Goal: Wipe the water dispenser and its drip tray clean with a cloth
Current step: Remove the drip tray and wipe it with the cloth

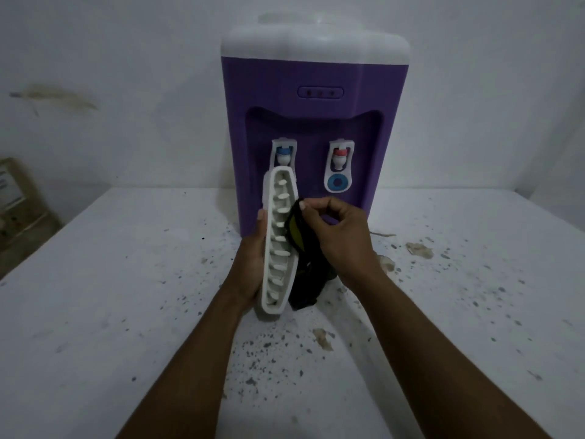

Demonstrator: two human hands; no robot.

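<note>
A purple water dispenser (316, 122) with a white top stands on the table against the wall, with a blue tap on the left and a red tap on the right. In front of it my left hand (250, 264) grips the white slatted drip tray (278, 245), held upright on its edge with the slats facing right. My right hand (335, 236) holds a dark cloth (304, 267) with a yellow patch, bunched against the tray's slatted face. The cloth's lower end hangs down behind the tray.
The white table (126, 296) is speckled with dark spots and a few brown stains, mostly in front of and to the right of the dispenser. A cardboard box (19, 191) sits beyond the table's left edge. The wall stands close behind.
</note>
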